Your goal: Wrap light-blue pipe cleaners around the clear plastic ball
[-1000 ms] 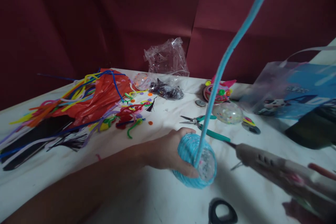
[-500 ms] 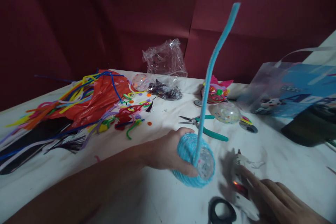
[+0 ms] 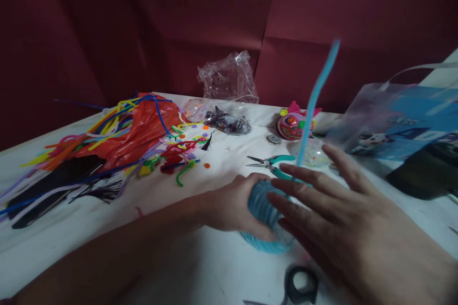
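My left hand (image 3: 234, 209) is wrapped around a ball (image 3: 258, 205) coiled in light-blue pipe cleaner, its thumb across the front. A long loose pipe cleaner (image 3: 313, 97) of the same blue rises from the ball, leaning to the right. My right hand (image 3: 358, 224), slightly blurred, has its fingers spread over the ball's right side and hides part of it. Whether those fingertips touch the ball, I cannot tell. Scissors with black handles (image 3: 288, 286) lie below the hands, partly cut off by the frame. Green-handled pliers (image 3: 266, 162) rest just beyond the ball.
Colourful pipe cleaners (image 3: 118, 124) and a red plastic bag (image 3: 143, 128) fill the left side. Behind are a clear plastic wrapper (image 3: 229, 78), a decorated fish-like ball (image 3: 291, 124) and a clear ball (image 3: 315, 152). At right stands a blue printed bag (image 3: 415, 119).
My right hand has come up and left from the white glue gun to the ball, now covering the gun's place. The ball's upright pipe cleaner has shifted right and its tip is lower.
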{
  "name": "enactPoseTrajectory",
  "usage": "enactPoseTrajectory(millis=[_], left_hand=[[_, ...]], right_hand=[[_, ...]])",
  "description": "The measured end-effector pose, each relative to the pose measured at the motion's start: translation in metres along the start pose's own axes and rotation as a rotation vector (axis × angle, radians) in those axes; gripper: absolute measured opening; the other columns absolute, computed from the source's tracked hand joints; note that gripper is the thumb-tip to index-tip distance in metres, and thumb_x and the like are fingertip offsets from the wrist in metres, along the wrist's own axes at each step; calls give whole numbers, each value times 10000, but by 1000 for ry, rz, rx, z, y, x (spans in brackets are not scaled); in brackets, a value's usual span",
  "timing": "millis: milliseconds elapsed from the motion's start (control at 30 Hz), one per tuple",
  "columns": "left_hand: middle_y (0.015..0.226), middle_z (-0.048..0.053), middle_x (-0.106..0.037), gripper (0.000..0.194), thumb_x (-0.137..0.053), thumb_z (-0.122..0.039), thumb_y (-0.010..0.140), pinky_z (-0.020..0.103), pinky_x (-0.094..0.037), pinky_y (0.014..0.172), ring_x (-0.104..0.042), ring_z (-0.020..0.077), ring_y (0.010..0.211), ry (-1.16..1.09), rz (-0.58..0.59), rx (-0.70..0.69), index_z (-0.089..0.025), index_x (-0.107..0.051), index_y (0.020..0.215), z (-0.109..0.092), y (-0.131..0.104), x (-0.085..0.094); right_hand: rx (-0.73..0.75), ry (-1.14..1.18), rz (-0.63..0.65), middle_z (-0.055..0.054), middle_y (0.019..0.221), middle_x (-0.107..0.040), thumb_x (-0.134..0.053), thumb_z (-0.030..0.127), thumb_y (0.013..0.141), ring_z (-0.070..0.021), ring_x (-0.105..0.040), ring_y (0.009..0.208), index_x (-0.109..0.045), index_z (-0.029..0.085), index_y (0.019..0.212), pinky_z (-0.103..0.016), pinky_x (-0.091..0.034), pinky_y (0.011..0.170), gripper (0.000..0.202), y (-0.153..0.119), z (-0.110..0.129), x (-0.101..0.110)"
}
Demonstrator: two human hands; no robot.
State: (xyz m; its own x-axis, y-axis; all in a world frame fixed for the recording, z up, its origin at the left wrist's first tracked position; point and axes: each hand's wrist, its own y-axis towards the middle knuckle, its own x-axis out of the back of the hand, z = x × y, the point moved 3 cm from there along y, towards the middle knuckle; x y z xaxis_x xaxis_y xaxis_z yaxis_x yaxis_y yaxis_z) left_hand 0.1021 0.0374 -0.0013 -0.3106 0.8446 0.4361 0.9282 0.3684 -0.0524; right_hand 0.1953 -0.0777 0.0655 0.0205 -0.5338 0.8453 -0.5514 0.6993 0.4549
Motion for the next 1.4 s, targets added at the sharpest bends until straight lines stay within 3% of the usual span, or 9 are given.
enactPoseTrajectory(millis=[67, 133, 167, 267, 500, 833, 1233, 1400], left_hand=[[1260, 124, -483, 911, -771, -369, 530, 419, -439, 886, -491, 325, 1119, 67, 6, 60, -206, -357, 1325, 1, -1, 0], [1267, 127, -469, 938, -775, -385, 528, 442, -429, 899, -488, 329, 1120, 86, 29, 90, -217, -336, 1340, 1, -1, 0], [1272, 123, -464, 940, -776, -392, 526, 446, -427, 902, -486, 331, 1121, 85, 29, 99, -227, -336, 1340, 1, -1, 0], [1306, 128, -425, 959, -774, -398, 531, 453, -416, 915, -452, 344, 1158, 92, 32, 125, -235, -313, 1355, 1, -2, 1], [1304, 158, -420, 958, -776, -362, 545, 465, -397, 932, -441, 348, 1167, 110, 31, 112, -202, -309, 1365, -2, -2, 1], [1269, 145, -448, 880, -750, -322, 577, 436, -434, 886, -473, 332, 1125, 124, 52, 95, -218, -335, 1346, -3, -3, 0], [1213, 122, -474, 740, -658, -451, 676, 426, -426, 895, -484, 297, 1109, 136, 50, 65, -225, -359, 1314, -5, -4, 2], [1122, 109, -540, 657, -670, -382, 678, 375, -484, 744, -576, 265, 931, 70, 42, 69, -199, -419, 1256, -11, -5, 0]], right_hand=[[-89, 64, 45, -69, 792, -574, -332, 123, 873, -276, -536, 766, -656, 152, 803, -591, -215, 940, 333, -6, -13, -7], [-174, 210, 134, -39, 721, -529, -347, 168, 867, -233, -513, 646, -621, 190, 762, -455, -412, 733, 295, -17, -22, -15], [-210, 286, 176, -34, 734, -523, -338, 179, 882, -220, -513, 637, -607, 200, 773, -374, -430, 628, 291, -21, -24, -18], [-300, 428, 206, -14, 736, -517, -319, 174, 901, -177, -518, 614, -565, 208, 780, -253, -397, 487, 276, -26, -26, -23], [-408, 568, 179, 14, 700, -538, -330, 206, 908, -148, -536, 580, -519, 204, 774, -209, -405, 470, 231, -23, -22, -33], [-466, 551, 173, 4, 701, -555, -369, 253, 906, -180, -550, 603, -533, 207, 785, -240, -394, 497, 209, -29, -23, -41], [-415, 355, 209, 11, 635, -554, -335, 266, 873, -180, -531, 530, -545, 212, 746, -231, -344, 401, 251, -22, -25, -38], [-492, 322, 293, -7, 644, -573, -367, 307, 856, -212, -545, 542, -572, 215, 754, -240, -335, 399, 248, -28, -25, -42]])
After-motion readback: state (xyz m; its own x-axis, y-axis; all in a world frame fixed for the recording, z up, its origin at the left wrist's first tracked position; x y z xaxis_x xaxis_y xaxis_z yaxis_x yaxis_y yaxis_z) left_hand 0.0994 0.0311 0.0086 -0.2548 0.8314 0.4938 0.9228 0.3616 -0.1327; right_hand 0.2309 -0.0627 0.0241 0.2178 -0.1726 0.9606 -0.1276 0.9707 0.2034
